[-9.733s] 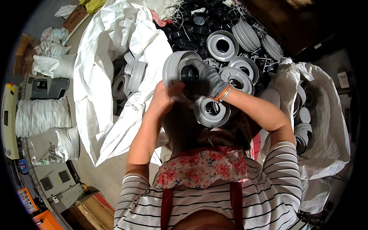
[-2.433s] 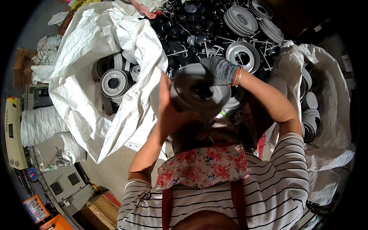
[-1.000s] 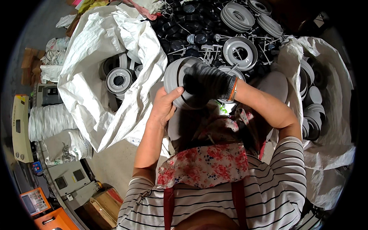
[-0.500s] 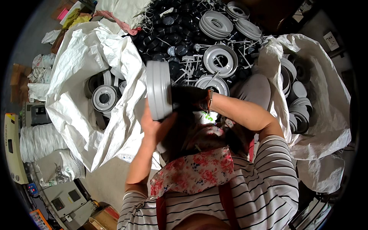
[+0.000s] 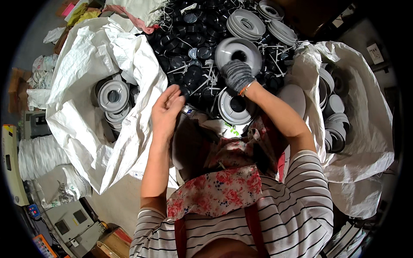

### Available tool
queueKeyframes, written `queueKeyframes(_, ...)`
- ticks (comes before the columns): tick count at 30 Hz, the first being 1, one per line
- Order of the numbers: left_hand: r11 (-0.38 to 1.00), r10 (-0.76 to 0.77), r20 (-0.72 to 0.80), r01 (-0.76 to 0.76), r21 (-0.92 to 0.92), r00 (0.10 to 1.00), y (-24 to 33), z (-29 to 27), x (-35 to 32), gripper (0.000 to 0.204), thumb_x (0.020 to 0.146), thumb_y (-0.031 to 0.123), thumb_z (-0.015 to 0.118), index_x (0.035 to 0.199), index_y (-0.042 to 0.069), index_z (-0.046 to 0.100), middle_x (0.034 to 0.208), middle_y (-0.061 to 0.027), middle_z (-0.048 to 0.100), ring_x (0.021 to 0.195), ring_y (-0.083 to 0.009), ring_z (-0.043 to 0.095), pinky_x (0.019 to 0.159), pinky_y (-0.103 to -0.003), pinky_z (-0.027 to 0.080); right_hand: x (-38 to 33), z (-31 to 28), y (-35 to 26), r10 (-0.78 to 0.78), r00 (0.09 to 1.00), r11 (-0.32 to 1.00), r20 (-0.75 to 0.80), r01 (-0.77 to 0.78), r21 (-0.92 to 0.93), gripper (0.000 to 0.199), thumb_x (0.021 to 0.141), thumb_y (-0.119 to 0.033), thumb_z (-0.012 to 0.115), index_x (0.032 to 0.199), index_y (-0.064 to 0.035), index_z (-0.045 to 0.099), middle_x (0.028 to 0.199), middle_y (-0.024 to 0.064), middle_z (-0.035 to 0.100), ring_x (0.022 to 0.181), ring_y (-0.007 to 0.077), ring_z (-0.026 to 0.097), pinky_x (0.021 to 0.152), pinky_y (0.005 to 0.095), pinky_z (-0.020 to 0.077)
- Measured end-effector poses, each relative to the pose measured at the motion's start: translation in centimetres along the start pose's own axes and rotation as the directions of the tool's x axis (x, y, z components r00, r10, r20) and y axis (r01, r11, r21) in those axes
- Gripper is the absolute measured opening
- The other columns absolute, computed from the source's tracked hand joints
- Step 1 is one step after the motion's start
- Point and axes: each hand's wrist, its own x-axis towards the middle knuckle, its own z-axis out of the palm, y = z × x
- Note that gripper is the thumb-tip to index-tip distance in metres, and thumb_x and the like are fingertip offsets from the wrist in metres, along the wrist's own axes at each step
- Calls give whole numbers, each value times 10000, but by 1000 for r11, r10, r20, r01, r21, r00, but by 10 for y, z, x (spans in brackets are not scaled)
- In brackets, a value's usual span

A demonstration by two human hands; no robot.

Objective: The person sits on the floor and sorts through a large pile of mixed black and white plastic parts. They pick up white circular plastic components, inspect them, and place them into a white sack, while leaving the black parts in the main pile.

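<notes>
My right hand (image 5: 238, 76), in a grey knitted glove, grips the near edge of a grey plastic ring (image 5: 220, 55), a round flanged part with a wide centre hole. The ring tilts up over a heap of black plastic caps (image 5: 200, 36); the glove hides part of it, and the fingertips are out of sight. My bare left hand (image 5: 167, 111) hangs empty beside the left white sack, its fingers loosely stretched and slightly blurred. Just nearer than my glove lies another grey ring (image 5: 227, 112). Inside the left sack, a grey ring (image 5: 103, 98) rests on more of them.
The white woven sack (image 5: 77, 81) stands open at my left. Another white sack (image 5: 365, 99) at my right holds several grey rings and lids. Stacked grey rings (image 5: 234, 30) lie on the heap's far side, with thin pale plastic sprues (image 5: 211, 77) among the caps.
The grey ring held up in front of me has left my hands; one now lies on top in the left sack. My right hand has moved away from me and taken a ring from the heap.
</notes>
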Motion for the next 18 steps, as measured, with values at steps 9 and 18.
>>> queueKeyframes(9, 967, 10, -21, -4, 255, 1000, -5, 23, 45, 425, 713, 144, 758, 1085, 2, 610, 883, -45, 658, 758, -114, 597, 689, -234, 478, 15, -18, -57, -254, 966, 941, 41, 237, 241, 175, 793, -190, 567, 915, -90, 644, 837, 138, 657, 809, 324, 642, 697, 408, 523)
queueKeyframes(18, 956, 175, -289, -93, 278, 941, 3, 11, 15, 477, 691, 169, 778, 1093, 11, 575, 945, -70, 634, 828, -146, 588, 768, -293, 474, 14, 36, -1, 119, 915, 963, 384, -201, 181, 356, 699, -186, 578, 994, -5, 665, 1028, 227, 640, 972, 353, 621, 876, 416, 488)
